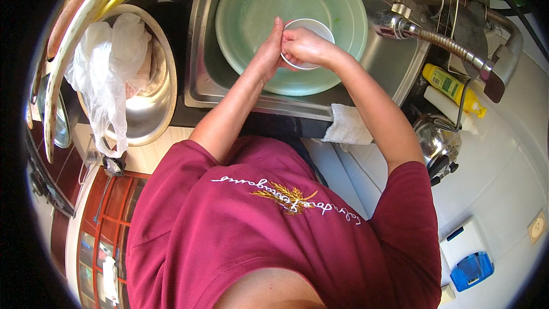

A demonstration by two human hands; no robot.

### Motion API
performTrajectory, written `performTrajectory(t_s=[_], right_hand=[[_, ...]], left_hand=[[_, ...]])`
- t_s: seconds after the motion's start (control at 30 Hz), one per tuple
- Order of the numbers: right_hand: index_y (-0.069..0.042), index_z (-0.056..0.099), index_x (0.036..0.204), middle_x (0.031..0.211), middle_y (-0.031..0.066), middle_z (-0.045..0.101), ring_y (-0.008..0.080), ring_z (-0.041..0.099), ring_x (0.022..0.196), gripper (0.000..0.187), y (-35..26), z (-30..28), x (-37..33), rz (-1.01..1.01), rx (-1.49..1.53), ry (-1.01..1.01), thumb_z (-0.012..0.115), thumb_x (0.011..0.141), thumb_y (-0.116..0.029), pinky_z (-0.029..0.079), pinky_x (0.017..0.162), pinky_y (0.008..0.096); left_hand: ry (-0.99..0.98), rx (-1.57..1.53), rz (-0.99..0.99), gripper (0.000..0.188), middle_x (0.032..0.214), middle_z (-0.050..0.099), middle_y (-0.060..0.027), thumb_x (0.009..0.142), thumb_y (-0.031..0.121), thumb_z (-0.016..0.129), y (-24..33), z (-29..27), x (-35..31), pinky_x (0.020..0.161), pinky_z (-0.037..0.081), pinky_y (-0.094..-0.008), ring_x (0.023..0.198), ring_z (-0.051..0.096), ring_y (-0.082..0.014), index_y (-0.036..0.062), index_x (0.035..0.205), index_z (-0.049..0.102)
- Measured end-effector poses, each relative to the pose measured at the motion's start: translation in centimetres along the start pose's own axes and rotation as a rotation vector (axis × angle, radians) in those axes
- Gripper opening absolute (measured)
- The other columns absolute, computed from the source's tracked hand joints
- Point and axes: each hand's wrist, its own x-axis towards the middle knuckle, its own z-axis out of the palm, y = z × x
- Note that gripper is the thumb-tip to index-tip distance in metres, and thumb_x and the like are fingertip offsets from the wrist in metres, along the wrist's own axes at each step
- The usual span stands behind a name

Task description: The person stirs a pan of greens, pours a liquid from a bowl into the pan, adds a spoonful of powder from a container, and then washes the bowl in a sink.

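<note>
A small white bowl (321, 27) is held over a large pale green basin (229, 17) that sits in the steel sink (197, 80). My left hand (270, 51) is at the bowl's left side, its fingers passing beneath and partly hidden. My right hand (307, 44) lies across the bowl, with curled fingers pressed to the left part of its rim and inner wall. The two hands meet there. Whether anything small is between the right fingers and the bowl is hidden. A little water and some green bits show in the basin.
Left of the sink stands a steel bowl (166, 88) with a clear plastic bag (103, 57) in it. A flexible tap (394, 24) reaches in from the right. A white cloth (347, 125) hangs over the front edge; a yellow bottle (452, 88) and kettle (436, 140) are at right.
</note>
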Motion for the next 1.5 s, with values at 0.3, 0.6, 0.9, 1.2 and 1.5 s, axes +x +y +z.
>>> performTrajectory(t_s=[0.3,0.6,0.9,1.2,1.5], right_hand=[[-0.006,0.060,0.100,0.097,0.0185,0.063,0.0341,0.061,0.089,0.028,-1.0,-0.1,-1.1,0.317,-0.837,0.243,0.047,0.083,-0.024,0.048,0.075,0.0445],[-0.007,0.058,0.100,0.098,0.0094,0.060,0.0193,0.055,0.092,0.019,3.2,2.0,2.0,-0.114,1.365,0.615,0.051,0.087,-0.019,0.044,0.082,0.0324],[-0.006,0.064,0.085,0.084,0.0130,0.061,0.0284,0.056,0.094,0.033,1.3,0.1,-2.9,-0.127,-0.557,0.344,0.052,0.085,-0.037,0.040,0.089,0.0485],[-0.006,0.062,0.086,0.084,0.0064,0.063,0.0189,0.060,0.083,0.027,0.7,-0.5,-6.0,-0.149,-0.372,0.418,0.053,0.089,-0.031,0.042,0.088,0.0364],[-0.016,0.058,0.110,0.109,0.0017,0.061,0.0210,0.056,0.103,0.032,5.5,-1.3,-2.5,0.199,1.638,0.570,0.045,0.087,-0.032,0.044,0.090,0.0406]], left_hand=[[0.158,0.240,0.294,0.045,0.091,0.060,-0.0073,0.096,0.042,0.032,0.7,1.2,-0.3,0.044,0.046,-0.0241,0.066,0.058,-0.0126,0.0070,0.117,0.050],[0.143,0.338,0.603,0.037,0.109,0.055,-0.0069,0.098,0.031,0.033,1.7,2.0,-0.4,0.082,0.043,-0.0275,0.100,0.052,-0.0156,0.0078,0.122,0.048],[0.145,0.172,0.301,0.051,0.113,0.054,-0.0086,0.096,0.043,0.030,0.5,0.9,0.4,0.069,0.051,-0.0309,0.100,0.054,-0.0159,0.0061,0.129,0.041],[-0.068,-0.031,-0.105,0.069,0.079,0.063,-0.0141,0.091,0.059,0.022,0.5,-0.6,-0.2,0.039,0.049,-0.0232,0.057,0.063,-0.0185,-0.0005,0.117,0.045],[0.124,0.221,0.057,0.057,0.071,0.061,-0.0056,0.095,0.048,0.027,-0.1,-1.9,-2.4,0.063,0.046,-0.0263,0.063,0.058,-0.0125,-0.0001,0.111,0.053]])
